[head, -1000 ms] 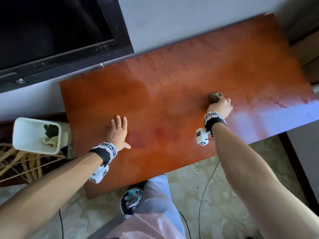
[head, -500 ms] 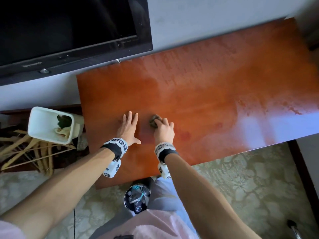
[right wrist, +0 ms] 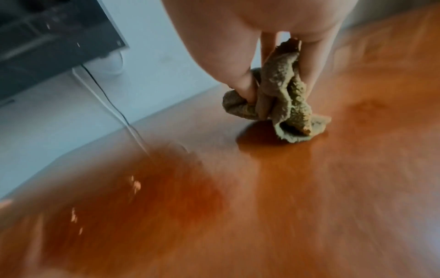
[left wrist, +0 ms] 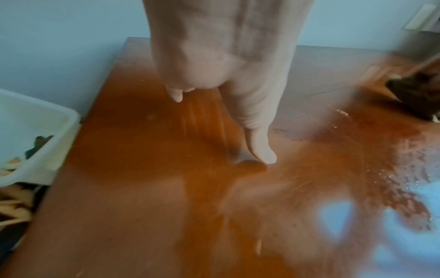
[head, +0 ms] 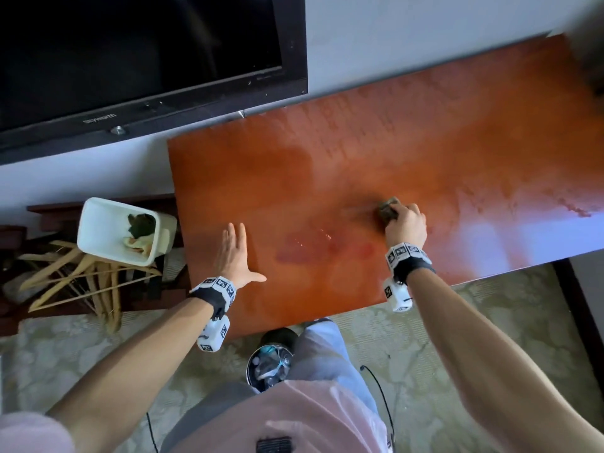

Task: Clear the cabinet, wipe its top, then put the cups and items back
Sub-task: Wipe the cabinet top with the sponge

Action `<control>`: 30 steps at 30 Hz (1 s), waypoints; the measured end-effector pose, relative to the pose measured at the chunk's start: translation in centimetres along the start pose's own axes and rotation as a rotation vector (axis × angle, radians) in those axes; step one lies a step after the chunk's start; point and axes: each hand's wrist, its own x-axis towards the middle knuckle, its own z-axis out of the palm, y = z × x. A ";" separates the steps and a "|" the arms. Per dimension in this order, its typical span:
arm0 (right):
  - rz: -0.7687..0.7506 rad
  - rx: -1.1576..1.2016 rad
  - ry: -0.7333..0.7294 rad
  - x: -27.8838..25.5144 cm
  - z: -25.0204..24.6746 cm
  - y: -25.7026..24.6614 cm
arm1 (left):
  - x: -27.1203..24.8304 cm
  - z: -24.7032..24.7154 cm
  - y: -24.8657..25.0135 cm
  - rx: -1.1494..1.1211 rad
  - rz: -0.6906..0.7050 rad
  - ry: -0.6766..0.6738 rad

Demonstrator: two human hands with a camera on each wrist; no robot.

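Left hand (head: 236,256) lies flat, fingers straight (thumb spread wide); right hand (head: 406,225) curled tight, both arms extended.

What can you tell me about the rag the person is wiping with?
The rag is a small, bumpy, olive-brown cloth, scrunched into a wad. The right hand grips it, fingers curled round its top, and its bottom presses on the shiny, damp-looking reddish-brown cabinet top, near the middle.

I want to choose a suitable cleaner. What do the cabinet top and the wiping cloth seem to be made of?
Cabinet top: apparently reddish-brown wood or veneer with a glossy lacquer; it mirrors window light and shows wet streaks.
Wiping cloth: seems to be olive-brown terry or microfibre; the surface is nubby and bunches softly in the right hand.
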 end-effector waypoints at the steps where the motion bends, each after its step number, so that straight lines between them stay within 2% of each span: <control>1: 0.021 -0.019 -0.024 -0.8 0.7 0.2 | -0.2 0.1 -0.7 -0.006 -0.015 -0.001; 3: 0.064 -0.027 -0.013 -2.2 2.1 -0.1 | -0.5 0.4 -2.0 -0.006 -0.033 0.000; 6: 0.090 0.002 -0.012 -3.7 4.5 -3.5 | -1.1 0.9 -4.6 0.005 -0.069 0.010; 9: -0.007 -0.027 -0.055 -5.9 7.0 -7.9 | -1.3 1.5 -7.0 -0.030 -0.067 -0.003; 13: -0.098 -0.043 -0.105 -12.5 11.3 -13.0 | -1.5 1.7 -9.5 -0.044 -0.016 -0.002; 17: -0.186 -0.029 -0.237 -20.6 15.3 -17.3 | -2.2 2.0 -11.9 -0.014 0.051 0.004; 20: -0.180 0.101 -0.272 -23.3 15.9 -18.9 | -3.0 2.3 -13.4 0.008 0.071 -0.008; 23: -0.068 0.285 -0.103 -22.6 14.3 -17.0 | -3.4 2.4 -13.4 0.029 0.140 -0.031; 26: 0.049 0.361 0.073 -19.7 11.0 -12.5 | -3.4 2.2 -11.7 0.064 0.185 -0.039; 30: 0.241 0.368 0.171 -13.5 6.4 -5.3 | -2.8 1.9 -8.9 0.148 0.180 -0.064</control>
